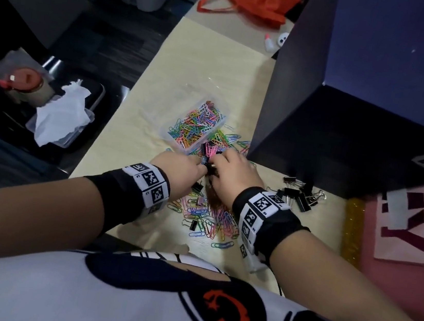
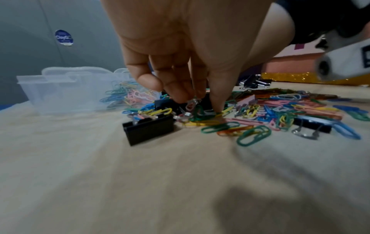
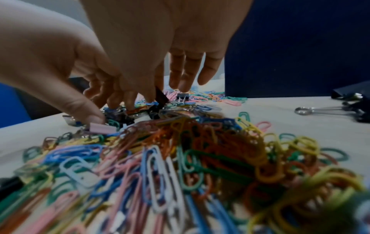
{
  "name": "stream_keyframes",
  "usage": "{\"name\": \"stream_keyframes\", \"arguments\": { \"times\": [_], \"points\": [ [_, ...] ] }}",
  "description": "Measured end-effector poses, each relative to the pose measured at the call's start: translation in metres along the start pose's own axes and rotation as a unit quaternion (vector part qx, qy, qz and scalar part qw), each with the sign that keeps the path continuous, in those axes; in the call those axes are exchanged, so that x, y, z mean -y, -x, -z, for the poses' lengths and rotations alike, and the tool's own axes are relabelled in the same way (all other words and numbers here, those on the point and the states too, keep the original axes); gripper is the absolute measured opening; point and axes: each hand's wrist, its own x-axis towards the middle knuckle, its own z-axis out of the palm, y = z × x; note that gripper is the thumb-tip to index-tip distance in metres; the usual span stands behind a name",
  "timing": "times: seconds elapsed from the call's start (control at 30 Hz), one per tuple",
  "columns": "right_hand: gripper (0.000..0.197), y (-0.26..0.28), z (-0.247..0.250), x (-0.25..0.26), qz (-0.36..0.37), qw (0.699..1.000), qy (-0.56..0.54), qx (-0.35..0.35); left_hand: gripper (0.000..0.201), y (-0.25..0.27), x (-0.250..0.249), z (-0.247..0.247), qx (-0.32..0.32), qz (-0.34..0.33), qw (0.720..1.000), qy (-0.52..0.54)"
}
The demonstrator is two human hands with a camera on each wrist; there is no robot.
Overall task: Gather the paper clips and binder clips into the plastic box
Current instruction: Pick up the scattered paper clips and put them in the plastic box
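The plastic box (image 1: 196,127), part-filled with coloured paper clips (image 1: 206,216), sits mid-table just beyond both hands, more clips heaped below the wrists. The left hand (image 1: 177,168) pinches down among black binder clips (image 1: 302,195) while the right hand (image 1: 233,174) curls beside it, its grasp apparently on clips but hidden. Bare table (image 1: 133,134) lies left of the box; a dark box (image 1: 343,140) crowds the right.

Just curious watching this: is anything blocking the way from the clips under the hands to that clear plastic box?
Nothing visible does. The plastic box stands open-topped just beyond the left hand and right hand, with only loose paper clips lying flat on the table between.
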Motion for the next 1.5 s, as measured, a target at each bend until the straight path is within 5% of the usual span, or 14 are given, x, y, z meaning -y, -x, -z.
{"name": "stream_keyframes", "arguments": {
  "times": [0.4, 0.53, 0.7, 0.87, 0.93, 1.07, 1.17, 1.37, 1.5],
  "points": [
    [0.021, 0.005, -0.004, 0.001, -0.045, 0.994, -0.087, 0.054, 0.035, -0.004, -0.008, 0.008, 0.042, -0.034, 0.999, -0.004],
    [0.028, 0.014, 0.001, -0.002, -0.076, 0.988, -0.138, 0.000, 0.037, -0.003, -0.012, 0.009, 0.018, -0.041, 0.999, -0.002],
    [0.029, 0.036, 0.005, -0.026, -0.195, 0.954, -0.202, -0.104, 0.041, -0.007, -0.010, 0.009, -0.018, -0.055, 0.998, -0.001],
    [0.040, 0.061, 0.005, -0.063, -0.364, 0.907, -0.120, -0.174, 0.020, -0.017, -0.016, 0.017, -0.029, -0.069, 0.997, -0.005],
    [0.040, 0.068, 0.006, -0.069, -0.359, 0.910, -0.103, -0.178, 0.021, -0.021, -0.020, 0.023, -0.021, -0.074, 0.997, 0.033],
    [0.028, 0.075, 0.004, -0.064, -0.223, 0.945, -0.198, -0.135, 0.025, -0.029, -0.028, 0.037, -0.038, -0.110, 0.984, 0.132],
    [0.031, 0.076, 0.006, -0.053, -0.186, 0.934, -0.278, -0.124, 0.026, -0.037, -0.037, 0.047, -0.082, -0.121, 0.975, 0.170],
    [0.011, 0.077, 0.012, -0.056, -0.232, 0.912, -0.314, -0.126, 0.033, -0.047, -0.056, 0.056, -0.135, -0.133, 0.956, 0.225],
    [0.019, 0.077, 0.013, -0.071, -0.297, 0.891, -0.289, -0.187, 0.033, -0.052, -0.054, 0.050, -0.134, -0.092, 0.957, 0.242]
  ]
}}
